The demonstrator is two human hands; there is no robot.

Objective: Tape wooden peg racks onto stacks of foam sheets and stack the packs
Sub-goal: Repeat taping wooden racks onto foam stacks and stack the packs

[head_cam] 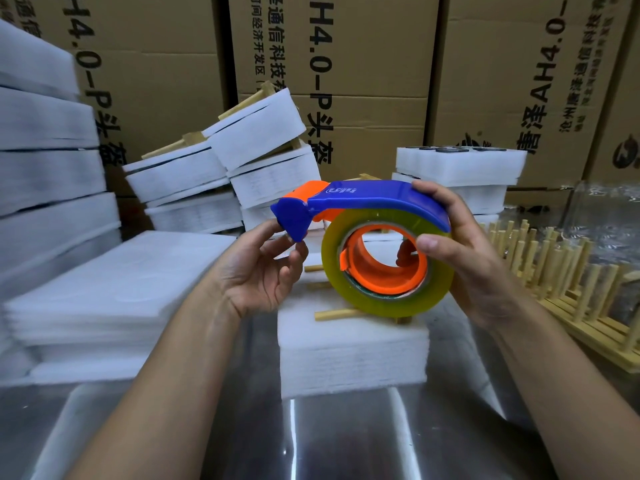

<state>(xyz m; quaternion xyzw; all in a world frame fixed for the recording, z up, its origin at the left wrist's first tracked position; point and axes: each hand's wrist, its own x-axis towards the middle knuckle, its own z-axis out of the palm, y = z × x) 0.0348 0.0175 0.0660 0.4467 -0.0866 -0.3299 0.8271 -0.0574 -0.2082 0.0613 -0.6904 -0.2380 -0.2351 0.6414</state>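
Observation:
A blue and orange tape dispenser [374,197] with a roll of clear yellowish tape [384,299] is held up in mid-air. My right hand [464,258] grips its handle and roll from the right. My left hand [263,268] pinches at the blue cutter end, at the tape's loose end. Below them a stack of white foam sheets [353,355] lies on the shiny metal table [311,441], with a wooden peg rack [337,313] lying on top, mostly hidden behind the roll.
Loose foam sheets [114,292] pile at the left, with taller foam stacks [45,168] behind. Finished packs [221,168] lean in a heap at the back centre, more at the back right [460,168]. Wooden peg racks [568,282] stand at the right. Cardboard boxes [346,64] wall the back.

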